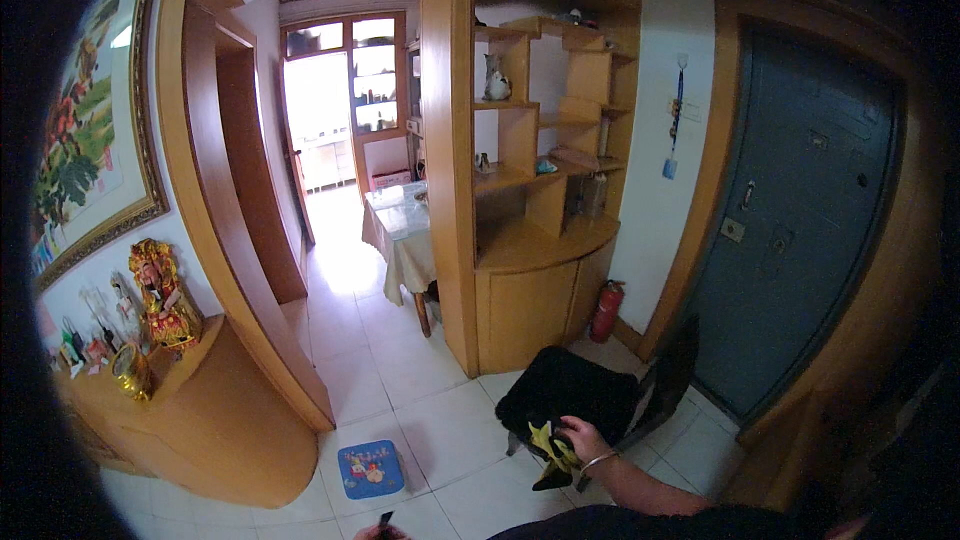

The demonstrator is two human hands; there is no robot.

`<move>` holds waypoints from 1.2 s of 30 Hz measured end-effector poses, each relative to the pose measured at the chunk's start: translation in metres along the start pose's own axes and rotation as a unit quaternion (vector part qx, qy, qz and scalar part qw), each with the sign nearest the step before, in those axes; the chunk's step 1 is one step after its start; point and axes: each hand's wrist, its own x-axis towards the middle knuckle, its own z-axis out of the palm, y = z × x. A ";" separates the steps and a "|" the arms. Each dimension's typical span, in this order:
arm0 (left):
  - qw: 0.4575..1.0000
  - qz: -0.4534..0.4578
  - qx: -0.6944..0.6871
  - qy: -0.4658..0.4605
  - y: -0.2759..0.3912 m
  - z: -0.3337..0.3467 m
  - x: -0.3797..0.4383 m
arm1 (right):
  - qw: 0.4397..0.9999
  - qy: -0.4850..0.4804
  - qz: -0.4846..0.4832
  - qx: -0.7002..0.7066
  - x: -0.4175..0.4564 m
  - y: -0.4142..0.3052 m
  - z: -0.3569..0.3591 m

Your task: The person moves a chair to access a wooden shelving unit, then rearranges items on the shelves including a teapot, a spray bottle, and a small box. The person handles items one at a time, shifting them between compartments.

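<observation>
My right hand [586, 441], with a bangle at the wrist, grips a limp yellow-green and black cloth item [553, 451]. The item hangs at the near edge of a chair with a black plush seat [570, 394]. Whether it also touches the seat, I cannot tell. At the bottom rim of the view only part of my left hand [371, 532] shows. A small dark object [385, 519] sticks up from its fingers, too cut off to name.
A blue square mat [371, 469] lies on the tiled floor. A red fire extinguisher [606, 311] stands between a wooden shelf cabinet [525, 307] and a dark metal door [806, 217]. At left, a curved wooden cabinet [240, 420] bears a gilded figurine [161, 296]. Beyond, a clothed table [409, 259].
</observation>
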 end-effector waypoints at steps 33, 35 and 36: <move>0.950 -0.037 -0.260 0.169 0.127 0.124 0.109 | 0.933 0.253 -0.092 0.238 0.048 -0.006 -0.235; 0.947 -0.037 -0.274 0.161 0.133 0.136 0.124 | 0.903 0.372 -0.047 0.207 0.030 -0.004 -0.299; 0.950 -0.039 -0.270 0.155 0.136 0.142 0.130 | 0.896 0.416 -0.072 0.137 0.027 0.008 -0.329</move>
